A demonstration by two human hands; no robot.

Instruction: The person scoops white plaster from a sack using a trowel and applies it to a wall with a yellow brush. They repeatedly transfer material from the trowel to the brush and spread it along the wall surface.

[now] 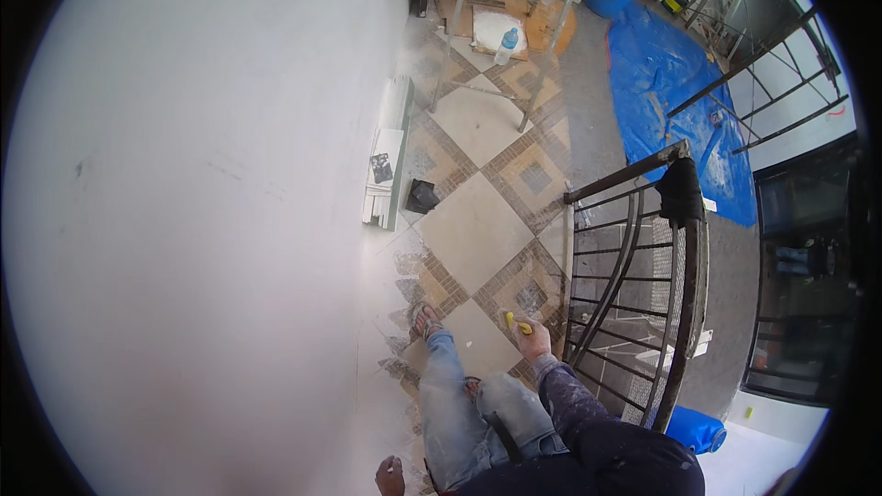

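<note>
My right hand (531,340) is closed round a small tool with a yellow handle (512,322), held out over the tiled floor beside the metal railing; its working end is too small to make out. Down at the lower edge, close to the white wall (230,220), my left hand (390,477) has its fingers curled. A small pale spot shows at those fingers, but I cannot tell what it is. My right sleeve is spattered with white.
A dark metal railing (680,312) stands at my right. White strips (381,170) lie along the wall, near a black object (422,196). Ahead are a ladder (478,90), a water bottle (506,46) and a blue tarp (657,101). A blue container (694,430) sits behind the railing.
</note>
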